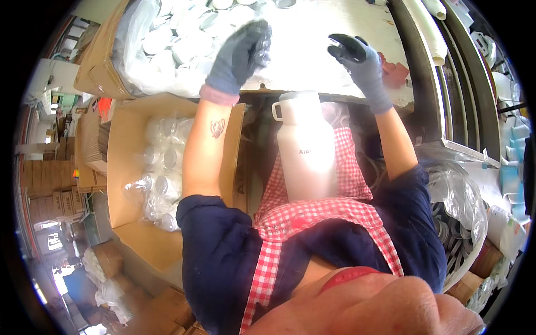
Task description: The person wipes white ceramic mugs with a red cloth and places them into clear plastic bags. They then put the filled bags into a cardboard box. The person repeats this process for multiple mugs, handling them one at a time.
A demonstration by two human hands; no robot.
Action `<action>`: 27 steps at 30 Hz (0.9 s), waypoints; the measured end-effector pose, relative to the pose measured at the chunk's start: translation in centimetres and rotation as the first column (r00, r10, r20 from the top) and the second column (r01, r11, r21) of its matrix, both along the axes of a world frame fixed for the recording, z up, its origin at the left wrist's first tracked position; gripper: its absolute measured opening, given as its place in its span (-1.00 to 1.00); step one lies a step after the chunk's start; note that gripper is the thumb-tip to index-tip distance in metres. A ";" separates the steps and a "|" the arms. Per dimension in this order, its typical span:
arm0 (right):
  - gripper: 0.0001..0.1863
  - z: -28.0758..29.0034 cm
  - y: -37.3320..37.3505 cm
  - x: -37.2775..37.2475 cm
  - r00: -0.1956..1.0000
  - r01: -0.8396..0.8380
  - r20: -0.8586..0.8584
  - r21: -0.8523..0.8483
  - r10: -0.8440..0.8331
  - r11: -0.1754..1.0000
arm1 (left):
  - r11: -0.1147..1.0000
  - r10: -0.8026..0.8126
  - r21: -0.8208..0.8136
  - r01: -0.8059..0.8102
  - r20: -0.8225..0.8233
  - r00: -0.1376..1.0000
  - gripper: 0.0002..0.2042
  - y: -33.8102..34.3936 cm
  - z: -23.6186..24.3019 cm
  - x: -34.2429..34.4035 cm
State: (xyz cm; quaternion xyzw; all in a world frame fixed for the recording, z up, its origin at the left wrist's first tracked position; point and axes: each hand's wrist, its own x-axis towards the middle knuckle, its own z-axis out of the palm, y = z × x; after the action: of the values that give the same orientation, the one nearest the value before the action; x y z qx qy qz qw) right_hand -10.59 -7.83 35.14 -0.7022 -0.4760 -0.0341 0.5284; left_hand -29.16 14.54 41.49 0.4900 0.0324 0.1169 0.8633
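A dark grey glove covers my left hand (243,56), its fingers curled together beside a pile of round white lids (181,47). Glare hides what it holds, if anything. Across the bright white tabletop (312,67), my right hand (357,53), gloved too, has its thumb and forefinger apart; I see nothing between them. Between my forearms stands a large white flask (306,153) with a side handle at its top, close against my red-and-white checked apron (354,162). Neither hand touches it.
The lids sit in a plastic-lined cardboard box (103,61). Below it, an open carton (125,184) contains several plastic-wrapped white cylindrical pieces (164,184). Metal rails (446,106) run along the right. A clear plastic bag (460,206) with ring-shaped parts lies at lower right.
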 end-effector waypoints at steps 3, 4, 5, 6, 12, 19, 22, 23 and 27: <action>-0.67 -2.3 1.0 1.0 0.892 0.217 0.423 -0.088 -0.161 0.972 | 0.403 0.172 0.880 -0.252 0.197 0.965 -0.69 -0.7 -4.2 -3.5; -0.67 -3.5 1.5 1.3 0.877 0.202 0.465 -0.121 -0.125 0.972 | 0.112 0.170 0.933 -0.343 0.322 0.931 -0.59 -0.9 -5.8 -4.4; -0.69 -4.0 2.0 0.7 0.860 0.216 0.492 -0.118 -0.132 0.969 | 0.032 0.212 0.929 -0.368 0.354 0.911 -0.61 -1.1 -6.2 -5.0; -0.71 -4.4 2.4 0.1 0.843 0.231 0.520 -0.115 -0.140 0.966 | -0.049 0.250 0.920 -0.388 0.387 0.888 -0.63 -1.2 -6.4 -5.3; -0.76 -7.5 5.1 3.8 0.865 0.373 0.496 -0.538 -0.074 0.756 | 0.734 0.468 0.550 -0.398 0.015 0.884 -0.75 0.6 -8.5 -5.2; -0.63 -14.8 3.0 0.9 0.842 -0.207 -0.461 0.204 0.280 0.957 | 0.133 0.562 0.984 -0.118 0.023 0.827 -0.67 -0.4 -15.3 -8.5; -0.63 -14.5 -2.2 -3.8 0.349 -0.143 -0.884 0.277 0.310 0.950 | 0.639 0.627 0.585 -0.499 -0.021 0.778 -0.74 -5.6 -12.2 -10.5; -0.59 -14.5 -4.3 -4.4 0.373 -0.268 -0.873 0.223 0.314 0.937 | 0.576 0.568 0.713 -0.399 0.002 0.823 -0.76 -7.9 -10.0 -11.9; -0.49 -12.0 -8.6 -2.8 0.793 -0.569 -0.401 -0.218 0.459 0.793 | -0.193 0.081 0.947 -0.256 0.276 0.958 -0.80 -18.0 -3.4 -11.0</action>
State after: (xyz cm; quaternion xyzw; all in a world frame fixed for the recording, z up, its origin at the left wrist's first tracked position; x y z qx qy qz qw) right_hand -13.43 -16.45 23.11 -0.6166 -0.5552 0.3096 0.4644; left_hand -40.16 -3.49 38.12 0.9556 -0.0529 0.2419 0.1596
